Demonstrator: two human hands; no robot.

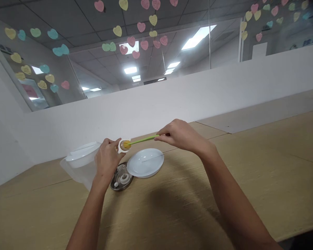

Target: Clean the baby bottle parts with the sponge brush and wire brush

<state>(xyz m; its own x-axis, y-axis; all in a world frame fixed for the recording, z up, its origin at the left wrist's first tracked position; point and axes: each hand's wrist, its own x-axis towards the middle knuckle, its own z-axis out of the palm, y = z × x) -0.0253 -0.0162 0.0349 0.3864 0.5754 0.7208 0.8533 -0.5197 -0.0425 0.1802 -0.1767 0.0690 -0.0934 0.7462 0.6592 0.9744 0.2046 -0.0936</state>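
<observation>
My left hand (108, 158) is closed around a white, ring-shaped piece (120, 147) with a round opening and small side tabs. Pinched in my right hand (176, 135) is a thin brush (143, 140) with a green handle. The brush's yellow head sits at the opening of the white piece; how deep it reaches I cannot tell. Below my left hand, a round metal dish (115, 188) holds a clear part (122, 170), a white ring (125, 178) and a small white piece (116, 184). A shallow white bowl (146, 163) stands beside the dish, under the brush.
A translucent white plastic container (79, 166) with a lid-like top stands left of my left hand, partly hidden by it. The wooden table (250, 166) meets a white wall (156, 107) behind. Above are windows with heart-shaped notes (131, 41).
</observation>
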